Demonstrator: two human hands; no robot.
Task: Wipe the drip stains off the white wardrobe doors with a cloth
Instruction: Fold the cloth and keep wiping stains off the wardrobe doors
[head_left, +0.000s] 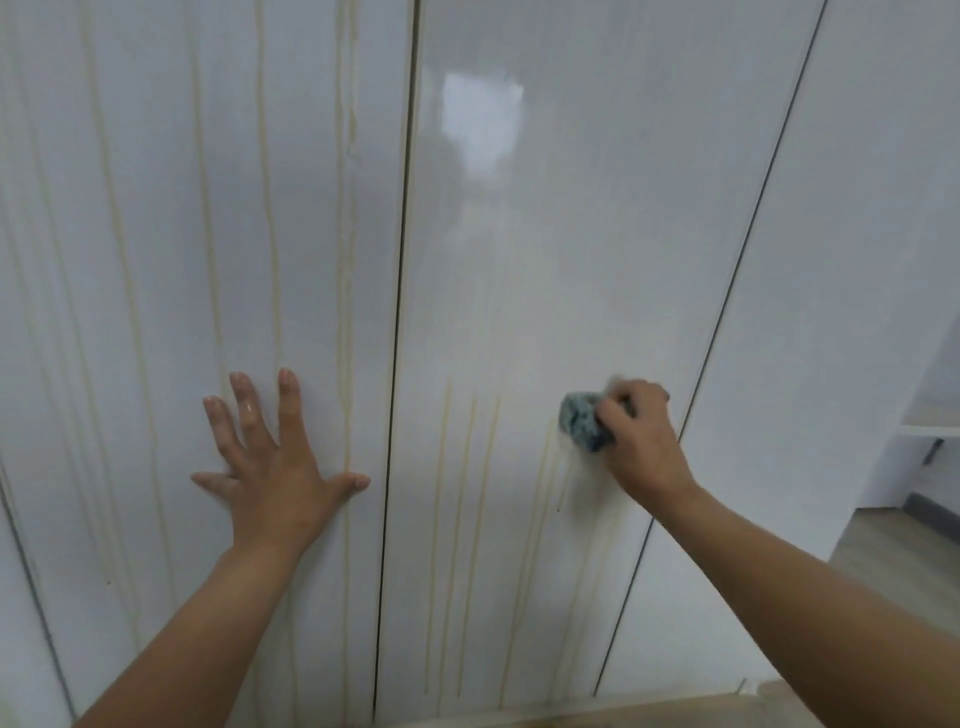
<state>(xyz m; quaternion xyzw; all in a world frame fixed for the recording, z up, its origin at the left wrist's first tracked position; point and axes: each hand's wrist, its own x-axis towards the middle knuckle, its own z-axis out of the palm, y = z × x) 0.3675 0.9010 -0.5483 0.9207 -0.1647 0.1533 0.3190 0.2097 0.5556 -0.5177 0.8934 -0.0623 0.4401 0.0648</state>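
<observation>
Looking down from the head camera, the right hand grips one small blue-grey cloth, bunched under curled fingers and pressed against the middle door, just at the top of the drip stains that run down its lower half. The cloth looks soft, light and limp, so I judge it is best kept wadded in the palm like this, with the fingers supplying the pressure. The glossy panel is stiff and probably slick under it. The left hand holds nothing; its fingers are straight and spread, the palm flat on the left door. Counted: one cloth, two hands, three broad doors including the right door, plus a sliver of a fourth at far left. At least four long streaks mark the left door, and roughly five shorter ones the middle.
</observation>
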